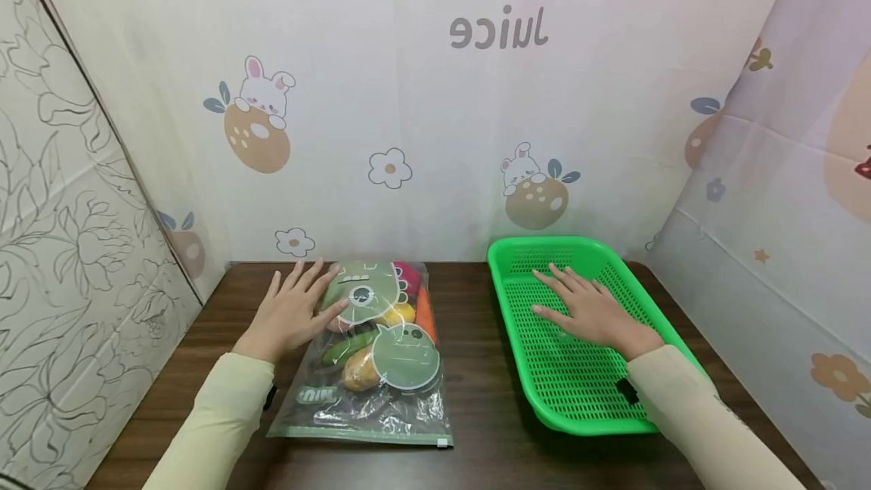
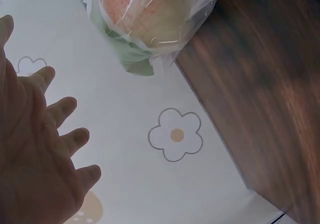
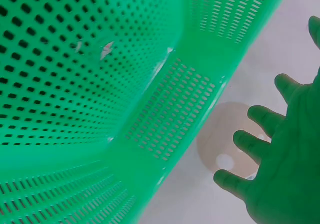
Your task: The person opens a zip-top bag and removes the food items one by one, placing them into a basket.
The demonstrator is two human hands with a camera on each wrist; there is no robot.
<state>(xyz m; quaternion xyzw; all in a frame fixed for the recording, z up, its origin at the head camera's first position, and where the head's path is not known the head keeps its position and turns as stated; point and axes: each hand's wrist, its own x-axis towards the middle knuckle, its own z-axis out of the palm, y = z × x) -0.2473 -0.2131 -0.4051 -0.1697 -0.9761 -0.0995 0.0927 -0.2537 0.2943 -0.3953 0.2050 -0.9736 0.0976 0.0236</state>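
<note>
Fingers apart, both empty, the left hand should gently steady the slider-zip bag beside it, the right hand over the perforated basket.

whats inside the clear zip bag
The clear plastic zip bag shows a peach-like fruit, long orange piece, yellow piece, long green piece, lumpy tan piece and magenta piece; green prints hide what's behind.

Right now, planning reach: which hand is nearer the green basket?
Right. The right hand is over the green basket; the left hand is farther off, by the plastic bag.
</note>
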